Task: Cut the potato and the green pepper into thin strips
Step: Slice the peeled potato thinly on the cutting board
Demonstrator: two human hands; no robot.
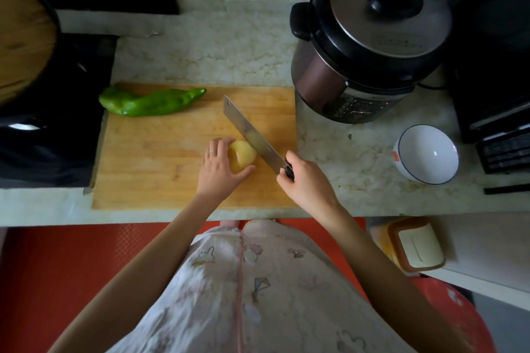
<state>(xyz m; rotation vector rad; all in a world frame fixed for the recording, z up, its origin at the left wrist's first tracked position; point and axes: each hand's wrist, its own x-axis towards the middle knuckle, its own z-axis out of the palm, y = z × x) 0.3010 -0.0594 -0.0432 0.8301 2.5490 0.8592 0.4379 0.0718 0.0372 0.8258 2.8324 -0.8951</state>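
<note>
- The peeled potato (243, 155) sits on the right half of the board (157, 166), near its front edge.
- The left hand (218, 170) holds the potato, with fingers curled over its left side and the thumb along its near edge.
- The right hand (304, 180) is wrapped tight around the handle of the knife (252, 135).
- The blade slants from far left to near right and lies against the potato's right side.
- The pepper (152, 102) lies whole on the board's far left corner, well apart from the potato.
- A cooker (367, 46) stands on the counter (215, 51), just right of the board.
- A white bowl (427, 153) sits upright in front of the cooker, to its right.
</note>
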